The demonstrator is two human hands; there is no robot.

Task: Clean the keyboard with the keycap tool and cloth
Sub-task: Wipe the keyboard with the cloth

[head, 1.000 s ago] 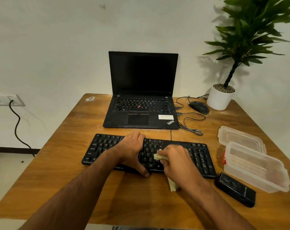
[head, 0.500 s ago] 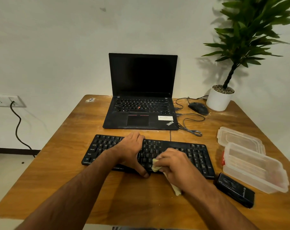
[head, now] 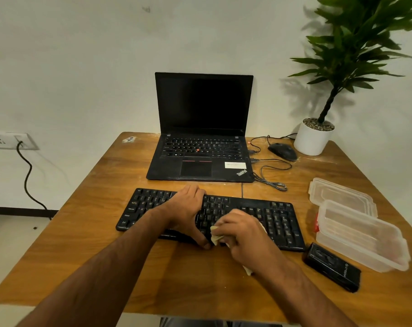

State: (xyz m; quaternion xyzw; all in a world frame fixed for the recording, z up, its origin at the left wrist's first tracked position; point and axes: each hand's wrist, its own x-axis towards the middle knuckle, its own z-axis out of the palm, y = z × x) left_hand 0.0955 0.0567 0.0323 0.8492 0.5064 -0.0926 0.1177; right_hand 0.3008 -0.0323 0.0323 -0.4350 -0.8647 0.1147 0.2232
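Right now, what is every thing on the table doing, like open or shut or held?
Laptop: lid open, screen dark.
Keyboard: flat on the table, pressed by the left hand.
Cloth: bunched, gripped by the right hand, on the keys.
Container: lid off.
Lid: lying beside the container.
Mouse: idle, untouched.
Black case: lying flat.

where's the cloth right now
In the head view, the cloth is gripped in the right hand at the keyboard's near edge, beside the left hand.
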